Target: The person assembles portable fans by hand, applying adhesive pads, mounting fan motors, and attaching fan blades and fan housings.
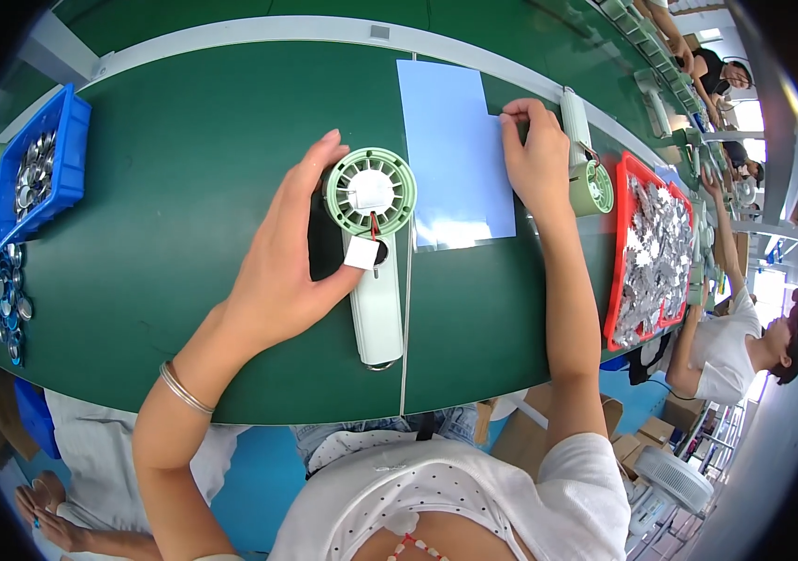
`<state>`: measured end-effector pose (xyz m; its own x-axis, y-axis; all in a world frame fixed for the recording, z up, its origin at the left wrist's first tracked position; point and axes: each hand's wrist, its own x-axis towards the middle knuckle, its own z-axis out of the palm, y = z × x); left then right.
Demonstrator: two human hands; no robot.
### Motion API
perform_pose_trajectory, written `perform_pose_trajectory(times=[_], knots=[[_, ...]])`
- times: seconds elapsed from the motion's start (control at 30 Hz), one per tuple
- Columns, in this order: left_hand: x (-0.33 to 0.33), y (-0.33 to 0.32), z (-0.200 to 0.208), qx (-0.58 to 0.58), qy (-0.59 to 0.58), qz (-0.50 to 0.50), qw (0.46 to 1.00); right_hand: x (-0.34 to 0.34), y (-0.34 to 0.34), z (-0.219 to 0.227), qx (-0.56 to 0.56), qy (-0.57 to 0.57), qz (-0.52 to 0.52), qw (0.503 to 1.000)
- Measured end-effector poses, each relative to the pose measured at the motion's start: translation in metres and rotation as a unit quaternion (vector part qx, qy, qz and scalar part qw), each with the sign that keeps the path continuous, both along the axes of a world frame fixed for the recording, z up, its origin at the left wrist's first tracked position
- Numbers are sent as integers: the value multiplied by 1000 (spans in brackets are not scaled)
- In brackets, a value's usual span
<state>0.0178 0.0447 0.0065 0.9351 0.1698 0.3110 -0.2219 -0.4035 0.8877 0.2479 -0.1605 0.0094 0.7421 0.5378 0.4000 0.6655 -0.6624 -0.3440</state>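
Observation:
A handheld fan with a round pale green head (pixel 370 192) and a whitish handle (pixel 377 313) lies on the green table before me. My left hand (pixel 292 234) curves around the head's left side, fingers at the top and thumb at the handle joint. By that thumb tip is a small white square piece (pixel 362 253), beside short red and dark wires. A light blue sheet (pixel 455 159) lies flat to the right of the fan. The bent fingers of my right hand (pixel 537 154) close at the sheet's upper right edge; what lies between the fingertips is partly hidden.
At the left stands a blue bin (pixel 74 154) of silver round parts, with blue-rimmed round parts (pixel 8 299) loose below it. A second fan (pixel 591 187) and a red tray (pixel 619 271) of silver pieces are at the right. Co-workers sit at the right and lower left.

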Motion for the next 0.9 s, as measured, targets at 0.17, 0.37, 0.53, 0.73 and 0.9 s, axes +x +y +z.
perform_pose_trajectory(times=[0.17, 0.37, 0.53, 0.73, 0.9], knots=[[1, 0, -1, 0, -7, -1, 1000, 8, -4, -2, 42, 44, -19, 998], [1, 0, -1, -1, -3, 0, 1000, 1, -6, 15, 139, 225, 27, 964], [-1, 0, 1, -13, 15, 19, 1000, -23, 3, 48, 216, 314, 67, 922], [0, -3, -4, -8, 10, 21, 1000, -67, 28, 77, 213, 435, 149, 862], [0, -2, -2, 18, 1, 16, 1000, -89, 48, 79, 202, 445, 188, 852]])
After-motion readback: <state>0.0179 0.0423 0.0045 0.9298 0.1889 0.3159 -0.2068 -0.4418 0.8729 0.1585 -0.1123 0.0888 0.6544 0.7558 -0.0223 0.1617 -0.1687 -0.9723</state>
